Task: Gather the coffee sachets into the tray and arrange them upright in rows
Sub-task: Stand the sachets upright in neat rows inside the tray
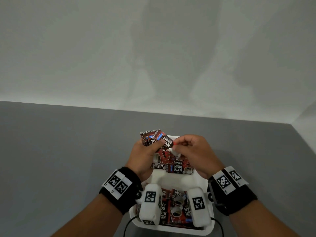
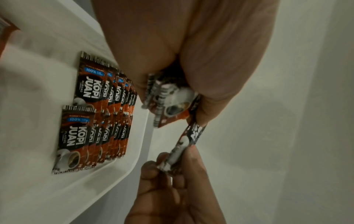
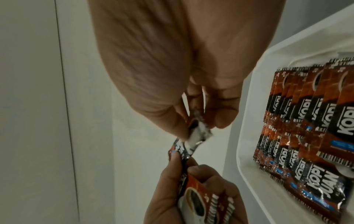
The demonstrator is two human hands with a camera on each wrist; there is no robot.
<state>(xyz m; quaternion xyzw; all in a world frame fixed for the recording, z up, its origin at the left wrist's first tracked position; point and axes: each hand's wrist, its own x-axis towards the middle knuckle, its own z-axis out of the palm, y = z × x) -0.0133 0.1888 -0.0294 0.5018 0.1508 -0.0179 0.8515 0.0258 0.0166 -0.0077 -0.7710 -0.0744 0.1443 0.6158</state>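
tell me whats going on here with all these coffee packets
A person is sorting coffee sachets into a white tray. The left hand grips a small bunch of sachets above the tray, while the right hand pinches the end of one sachet at that bunch. Rows of sachets already stand in the tray; a loose pile lies nearer the person.
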